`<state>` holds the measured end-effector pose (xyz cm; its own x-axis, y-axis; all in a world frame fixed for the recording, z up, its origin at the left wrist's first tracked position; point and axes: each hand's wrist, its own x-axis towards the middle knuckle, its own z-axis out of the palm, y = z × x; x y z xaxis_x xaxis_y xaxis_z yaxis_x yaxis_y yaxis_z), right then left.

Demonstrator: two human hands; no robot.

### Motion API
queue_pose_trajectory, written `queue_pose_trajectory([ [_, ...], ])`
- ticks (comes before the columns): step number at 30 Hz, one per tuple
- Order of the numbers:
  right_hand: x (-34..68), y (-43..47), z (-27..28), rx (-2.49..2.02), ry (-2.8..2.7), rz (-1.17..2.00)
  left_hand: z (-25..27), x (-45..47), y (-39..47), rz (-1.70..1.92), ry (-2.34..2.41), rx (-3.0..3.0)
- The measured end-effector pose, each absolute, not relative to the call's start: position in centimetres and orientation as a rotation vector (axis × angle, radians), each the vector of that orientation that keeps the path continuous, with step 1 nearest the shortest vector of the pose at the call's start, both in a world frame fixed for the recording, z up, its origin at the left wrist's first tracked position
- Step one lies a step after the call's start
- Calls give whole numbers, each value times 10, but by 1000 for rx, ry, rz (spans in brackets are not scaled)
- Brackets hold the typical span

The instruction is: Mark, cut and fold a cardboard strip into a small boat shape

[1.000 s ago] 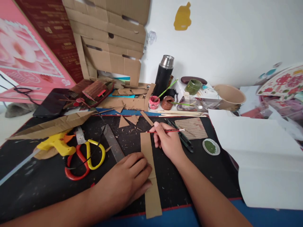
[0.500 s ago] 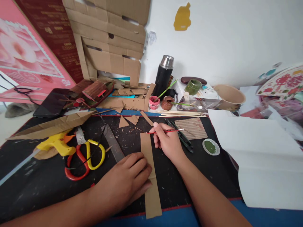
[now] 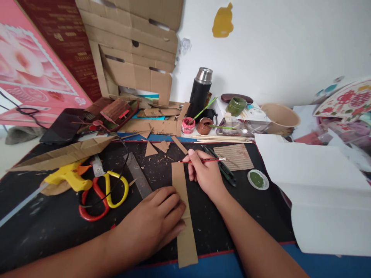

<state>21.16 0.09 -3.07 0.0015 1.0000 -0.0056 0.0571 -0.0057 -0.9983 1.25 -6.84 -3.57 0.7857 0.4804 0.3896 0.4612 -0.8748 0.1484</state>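
A long brown cardboard strip lies lengthwise on the black mat in front of me. My left hand rests across its left side, fingers bent and together, pinning it down; the fingertips are partly hidden. In my right hand a thin red pencil is pinched between thumb and fingers, its point at the strip's far end. A grey metal ruler reaches toward the left hand, which covers its near end. Beyond the right hand lies a dark green utility knife.
Scissors and a yellow glue gun lie left, cardboard scraps ahead. Paint jars and a black thermos stand behind. At right are corrugated card, a lid with green paint and white paper.
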Motion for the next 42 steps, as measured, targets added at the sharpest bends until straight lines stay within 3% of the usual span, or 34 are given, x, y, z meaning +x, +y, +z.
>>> queue_pose_trajectory([
  [42,210,-1,-30,-1217,-1225,1154,-35,13,-69,629,782,2917],
])
